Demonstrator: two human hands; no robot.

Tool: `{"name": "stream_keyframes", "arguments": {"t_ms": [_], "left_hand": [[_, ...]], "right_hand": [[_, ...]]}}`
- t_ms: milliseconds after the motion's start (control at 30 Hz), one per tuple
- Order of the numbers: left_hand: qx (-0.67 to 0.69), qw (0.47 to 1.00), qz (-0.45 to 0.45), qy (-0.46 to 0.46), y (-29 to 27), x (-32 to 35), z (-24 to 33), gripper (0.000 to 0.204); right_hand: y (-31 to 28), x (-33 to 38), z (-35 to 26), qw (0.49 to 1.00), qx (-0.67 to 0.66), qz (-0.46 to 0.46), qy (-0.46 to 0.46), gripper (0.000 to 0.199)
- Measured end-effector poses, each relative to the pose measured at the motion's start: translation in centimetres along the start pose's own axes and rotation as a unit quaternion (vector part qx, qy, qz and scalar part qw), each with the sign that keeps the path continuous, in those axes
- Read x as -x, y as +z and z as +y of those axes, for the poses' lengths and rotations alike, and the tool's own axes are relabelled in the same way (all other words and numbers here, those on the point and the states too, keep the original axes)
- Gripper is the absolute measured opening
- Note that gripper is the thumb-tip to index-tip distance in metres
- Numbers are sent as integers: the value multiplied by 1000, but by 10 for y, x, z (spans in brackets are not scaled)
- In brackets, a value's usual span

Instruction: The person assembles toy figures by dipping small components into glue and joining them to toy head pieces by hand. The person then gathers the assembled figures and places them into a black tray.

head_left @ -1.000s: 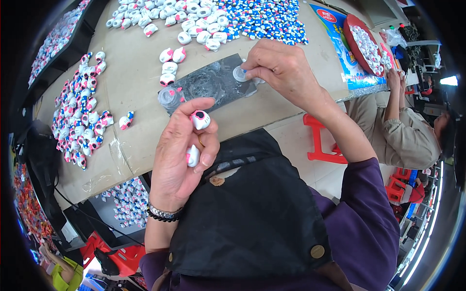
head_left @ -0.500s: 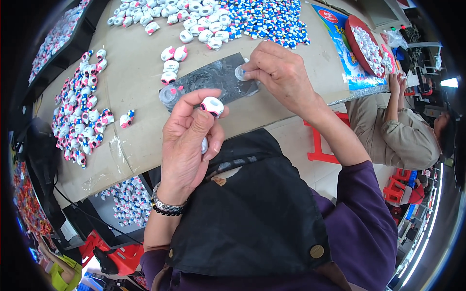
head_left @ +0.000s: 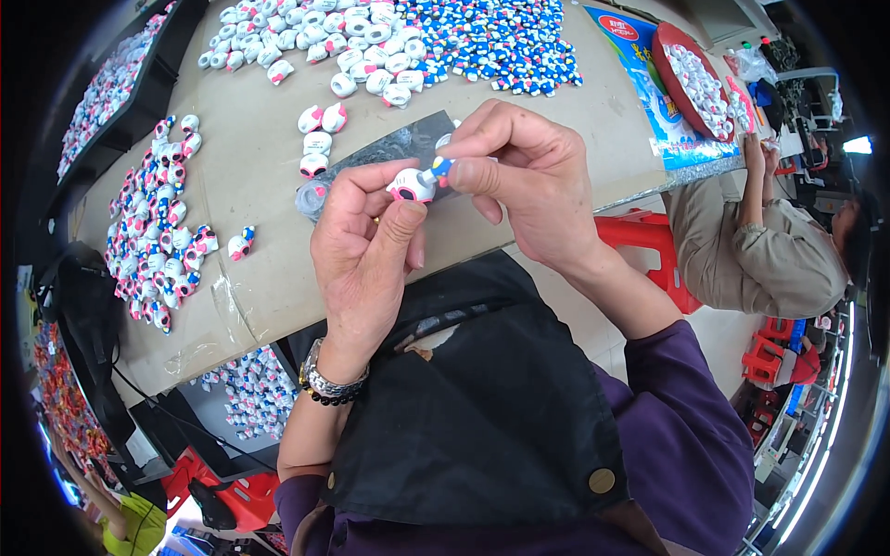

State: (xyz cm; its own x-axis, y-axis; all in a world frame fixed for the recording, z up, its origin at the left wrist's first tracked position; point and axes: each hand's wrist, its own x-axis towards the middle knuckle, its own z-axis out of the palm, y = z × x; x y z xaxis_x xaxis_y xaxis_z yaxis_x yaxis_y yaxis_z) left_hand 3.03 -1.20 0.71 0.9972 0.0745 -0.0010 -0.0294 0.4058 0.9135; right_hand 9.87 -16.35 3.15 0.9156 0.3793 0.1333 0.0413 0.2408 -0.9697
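Note:
Between the thumb and fingers of my left hand (head_left: 362,246) is a small white toy head (head_left: 405,187) with a pink-and-black face. My right hand (head_left: 538,181) pinches a small blue-and-yellow toy body (head_left: 439,170), its white end touching or almost touching the head. Behind both hands lies a dark flat slab (head_left: 394,144) with whitish smears. On its left end sits a round clear dish (head_left: 311,198); a small round whitish piece (head_left: 444,142) shows at its right end, partly behind my right fingers. Several loose heads (head_left: 316,144) stand in a short row beyond the dish.
White heads (head_left: 371,42) and blue bodies (head_left: 501,42) lie heaped at the back. Joined toys (head_left: 158,232) spread at the left, with one toy (head_left: 241,243) apart. A red bowl (head_left: 664,69) of pieces stands at the right, near a seated co-worker (head_left: 756,232).
My right hand has come left from the slab's right end to the toy head, and the blue-and-yellow body now shows in its fingers. My left hand has turned the head slightly.

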Motion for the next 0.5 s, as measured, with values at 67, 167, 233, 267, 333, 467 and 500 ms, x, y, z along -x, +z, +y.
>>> {"name": "stream_keyframes", "arguments": {"t_ms": [67,167,233,267,333,467,500], "left_hand": [[-23,1000,2,15,1,0,-1,27],[-65,997,11,48,0,1,-2,24],[-129,989,15,68,-3,2,-2,22],[-193,977,20,88,-4,3,-2,20],[-214,971,19,105,-6,4,-2,19],[-275,952,13,137,-13,10,4,18],[-274,952,11,139,-14,11,7,18]], "right_hand": [[0,2,0,1000,14,-3,-5,5],[0,3,0,999,45,-7,-4,6],[-3,6,2,992,105,-49,-49,7],[-3,7,3,992,106,-47,-50,7],[-1,9,7,991,101,-62,-57,7],[3,8,10,987,113,-86,-82,10],[4,5,11,976,153,-98,-123,13]]}}
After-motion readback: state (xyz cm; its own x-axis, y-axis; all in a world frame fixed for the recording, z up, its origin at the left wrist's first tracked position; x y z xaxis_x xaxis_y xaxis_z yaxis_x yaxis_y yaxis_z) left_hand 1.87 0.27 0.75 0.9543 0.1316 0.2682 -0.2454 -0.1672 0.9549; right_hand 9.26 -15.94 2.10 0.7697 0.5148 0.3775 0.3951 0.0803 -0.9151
